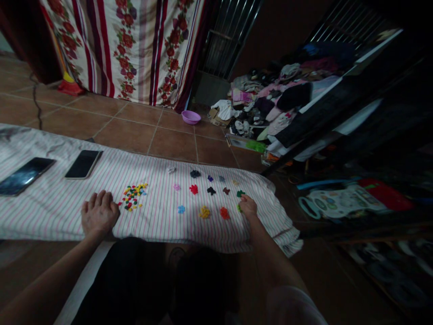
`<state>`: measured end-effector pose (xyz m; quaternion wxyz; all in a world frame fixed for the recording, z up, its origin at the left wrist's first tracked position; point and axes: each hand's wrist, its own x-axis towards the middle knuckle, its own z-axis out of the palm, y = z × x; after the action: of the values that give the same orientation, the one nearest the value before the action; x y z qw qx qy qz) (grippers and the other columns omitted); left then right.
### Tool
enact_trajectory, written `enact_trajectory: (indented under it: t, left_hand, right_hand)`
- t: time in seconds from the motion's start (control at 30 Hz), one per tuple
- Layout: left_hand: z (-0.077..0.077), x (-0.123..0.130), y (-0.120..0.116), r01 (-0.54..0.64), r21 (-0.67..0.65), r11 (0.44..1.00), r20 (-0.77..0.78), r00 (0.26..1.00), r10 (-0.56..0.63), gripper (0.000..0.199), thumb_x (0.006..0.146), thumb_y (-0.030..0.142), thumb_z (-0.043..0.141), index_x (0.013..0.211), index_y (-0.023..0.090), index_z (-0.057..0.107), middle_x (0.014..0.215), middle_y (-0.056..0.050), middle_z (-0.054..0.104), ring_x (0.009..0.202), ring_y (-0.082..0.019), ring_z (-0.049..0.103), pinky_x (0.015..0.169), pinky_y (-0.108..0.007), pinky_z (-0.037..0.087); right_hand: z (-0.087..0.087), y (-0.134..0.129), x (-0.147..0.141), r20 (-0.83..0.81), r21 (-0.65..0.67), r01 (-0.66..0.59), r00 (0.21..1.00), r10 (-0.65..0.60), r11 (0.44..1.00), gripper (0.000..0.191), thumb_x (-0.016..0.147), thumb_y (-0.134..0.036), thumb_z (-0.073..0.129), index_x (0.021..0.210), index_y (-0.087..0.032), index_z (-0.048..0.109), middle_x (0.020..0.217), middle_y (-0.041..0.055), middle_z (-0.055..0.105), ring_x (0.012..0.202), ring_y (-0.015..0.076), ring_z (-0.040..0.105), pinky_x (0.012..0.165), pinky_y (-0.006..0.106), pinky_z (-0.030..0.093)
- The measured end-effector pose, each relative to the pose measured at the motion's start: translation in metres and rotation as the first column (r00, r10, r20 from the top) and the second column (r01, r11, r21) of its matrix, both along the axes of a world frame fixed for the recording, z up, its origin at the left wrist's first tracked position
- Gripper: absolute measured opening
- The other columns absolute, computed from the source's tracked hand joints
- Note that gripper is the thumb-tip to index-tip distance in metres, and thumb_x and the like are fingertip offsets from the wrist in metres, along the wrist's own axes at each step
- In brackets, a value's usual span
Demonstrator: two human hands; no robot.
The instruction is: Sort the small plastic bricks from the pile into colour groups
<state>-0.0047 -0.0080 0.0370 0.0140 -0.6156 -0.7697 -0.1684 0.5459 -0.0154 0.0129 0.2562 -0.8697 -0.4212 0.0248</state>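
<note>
My left hand (99, 212) lies flat, fingers apart, on the striped cloth (152, 223), just left of a mixed heap of small colourful pieces (132, 197). At the right, my right hand (248, 206) has its fingers closed beside the dark green pile (240, 193) and a light green pile (238, 207); what is between the fingertips is too small to make out. Small piles sorted by colour lie between the hands, among them red (193, 189), black (211, 191), yellow (204, 212), orange (224, 213), blue (181, 209) and pink (177, 187).
Two phones, one dark (25, 176) and one with a pale edge (83, 164), lie at the cloth's left. Beyond it, a purple basin (191, 117) stands on the tiled floor, near heaped clothes (264, 101). A floral curtain (135, 49) hangs behind.
</note>
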Motion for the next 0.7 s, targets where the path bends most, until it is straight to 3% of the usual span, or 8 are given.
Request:
enact_trajectory:
  t: [0.2,0.4,0.7]
  left_hand:
    - [-0.002,-0.001,0.001,0.002,-0.009,1.000,-0.019,1.000,-0.003,0.048,0.088,0.028,0.032,0.127,0.010,0.054,0.141,-0.013,0.051,0.134,-0.030,0.038,0.113,-0.050,0.026]
    - [-0.005,-0.003,0.001,0.000,-0.003,1.000,-0.020,1.000,0.000,0.050,0.088,0.030,0.028,0.128,0.013,0.053,0.142,-0.012,0.050,0.136,-0.029,0.036,0.113,-0.048,0.023]
    - [-0.018,-0.008,0.004,0.008,0.073,0.997,0.007,1.000,-0.008,0.050,0.087,0.030,0.031,0.128,0.013,0.054,0.140,-0.013,0.051,0.137,-0.028,0.035,0.115,-0.047,0.019]
  right_hand:
    - [0.006,0.000,-0.006,-0.139,-0.009,0.025,0.990,-0.026,1.000,0.044,0.059,-0.007,0.048,0.093,-0.018,0.074,0.088,0.0026,0.072,0.089,0.0174,0.067,0.086,0.026,0.049]
    - [0.018,0.003,-0.018,-0.091,-0.042,0.018,0.996,-0.022,0.999,0.038,0.068,-0.010,0.050,0.096,-0.019,0.074,0.092,0.0042,0.072,0.091,0.0199,0.066,0.086,0.028,0.048]
    - [0.024,0.013,-0.076,0.041,0.002,-0.290,0.956,0.290,0.957,0.033,0.077,-0.018,0.045,0.092,-0.019,0.074,0.097,0.0064,0.072,0.094,0.0197,0.064,0.089,0.029,0.047]
